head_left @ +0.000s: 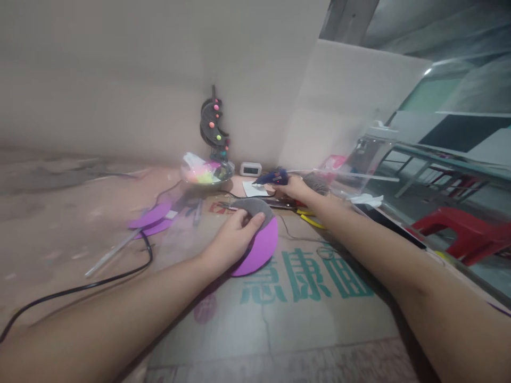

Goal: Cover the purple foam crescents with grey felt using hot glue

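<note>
My left hand [235,236] lies flat on a round purple foam disc [261,250], fingers pressing a grey felt piece [251,205] onto its far edge. The disc rests on a flattened cardboard sheet [303,303] with green printed characters. Further back, my right hand [293,187] is closed around a dark blue glue gun [273,177], whose nozzle points left over a white paper [252,189].
A clear bowl [205,174] of coloured pom-poms and a black crescent ornament [213,125] stand at the back wall, beside a small white clock [250,169]. More purple foam pieces [154,218], a black cable [99,279] and glue sticks lie left. A red plastic stool [463,231] stands right.
</note>
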Demonstrator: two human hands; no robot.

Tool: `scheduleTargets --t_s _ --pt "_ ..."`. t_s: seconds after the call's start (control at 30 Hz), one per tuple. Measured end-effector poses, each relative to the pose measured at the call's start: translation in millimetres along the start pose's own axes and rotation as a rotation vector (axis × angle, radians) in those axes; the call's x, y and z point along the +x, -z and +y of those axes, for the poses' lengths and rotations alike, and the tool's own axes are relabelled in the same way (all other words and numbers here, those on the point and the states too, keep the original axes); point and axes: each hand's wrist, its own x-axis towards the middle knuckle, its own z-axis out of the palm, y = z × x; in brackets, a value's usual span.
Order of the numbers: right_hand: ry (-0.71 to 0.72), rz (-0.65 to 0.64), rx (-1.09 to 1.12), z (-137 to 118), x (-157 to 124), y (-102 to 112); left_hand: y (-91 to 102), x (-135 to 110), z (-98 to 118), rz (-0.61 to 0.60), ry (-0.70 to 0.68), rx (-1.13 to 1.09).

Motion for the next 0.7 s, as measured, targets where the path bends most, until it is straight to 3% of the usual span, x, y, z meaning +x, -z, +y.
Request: scheduleTargets --t_s 0.2,0.43,0.57,0.7 --pt "-0.027 0.069 0.021 -9 -16 19 0.7 3 -7 0.002 -0.022 0.133" --pt "0.053 0.083 0.175 -17 -86 48 1.9 -3 1 0.064 -0.144 0.097" --pt "0.141 0.059 0.288 -14 -121 51 5.1 -7 10 0.086 -0.238 0.114" --pt "0.128 0.057 0.341 -11 -143 46 7.4 -6 9 0.122 -0.200 0.208"
